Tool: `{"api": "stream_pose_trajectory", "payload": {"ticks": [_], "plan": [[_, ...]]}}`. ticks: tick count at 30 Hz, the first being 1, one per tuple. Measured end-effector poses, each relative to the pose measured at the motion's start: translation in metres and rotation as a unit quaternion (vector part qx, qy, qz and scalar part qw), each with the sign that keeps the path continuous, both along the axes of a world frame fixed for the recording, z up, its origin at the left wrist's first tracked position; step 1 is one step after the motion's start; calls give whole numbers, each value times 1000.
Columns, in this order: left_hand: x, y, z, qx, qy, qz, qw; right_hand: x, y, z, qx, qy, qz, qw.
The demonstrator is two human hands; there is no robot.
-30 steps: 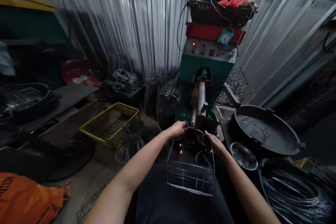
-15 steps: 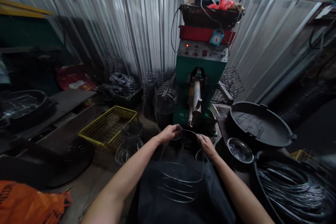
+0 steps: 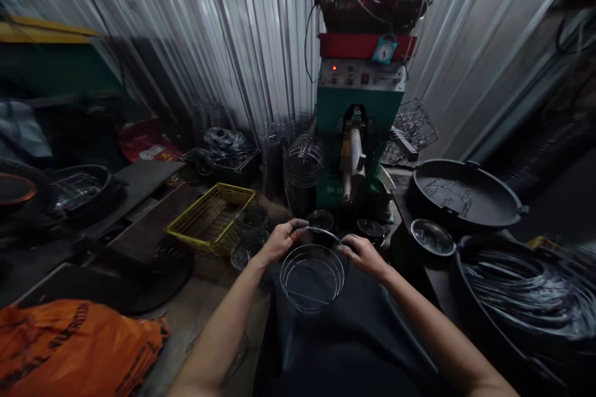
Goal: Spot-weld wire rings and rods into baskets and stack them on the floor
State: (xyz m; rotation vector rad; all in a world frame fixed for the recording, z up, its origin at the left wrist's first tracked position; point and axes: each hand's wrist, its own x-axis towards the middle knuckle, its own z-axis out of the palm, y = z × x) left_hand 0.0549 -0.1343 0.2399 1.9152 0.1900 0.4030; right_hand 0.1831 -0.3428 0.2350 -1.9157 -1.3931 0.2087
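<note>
Farthest left, low down, an orange sack (image 3: 79, 347) with dark lettering; beyond, a yellow wire crate (image 3: 198, 242) on the floor. Then, at the centre, clamped between left thumb and fingers, the left side of an upper rim (image 3: 325, 233): left hand (image 3: 282, 240) closed on the wire, well apart from the right. Hanging below that rim, in front of the dark apron (image 3: 354, 335), a round wire basket frame (image 3: 307, 298), with thin rings and a straight bar across. Probably light, stiff as a whole, yet springy along any single wire, so apt to twist under an uneven pull. Smooth, perhaps slippery; not fragile, but likely weakest at the joints. Best taken by the rim at two spread points, away from any joint. Cannot tell contact from gap between rings and apron. Just beyond, a green machine (image 3: 363, 96), by its look a spot welder. Clamped at the right side of the rim, the right hand (image 3: 365, 254). Farther right, a metal bowl (image 3: 433, 254) of small wire pieces, a black round pan (image 3: 488, 195), and a tub (image 3: 459, 260) of wire hoops (image 3: 521, 291).
</note>
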Motion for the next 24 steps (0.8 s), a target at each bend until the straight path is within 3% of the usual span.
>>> {"api": "stream_pose_trajectory", "payload": {"ticks": [3,7,10,13,16,20,24], "plan": [[-5,8,-11,-57,5,37,998,-5,6,2,-14,7,-33,999],[-21,5,-52,-173,-6,178,969,3,5,4,1,69,-143,987],[-41,-18,-92,-289,1,270,918,16,0,-1,41,172,-208,962],[-54,-49,-119,-398,24,267,877,29,0,-10,63,270,-247,929],[-51,-74,-127,-467,48,232,852,36,3,-18,69,345,-274,895],[-34,-90,-124,-534,128,202,811,42,1,-19,87,448,-279,845],[-20,-97,-121,-527,137,191,817,48,-9,-21,110,524,-283,796]]}}
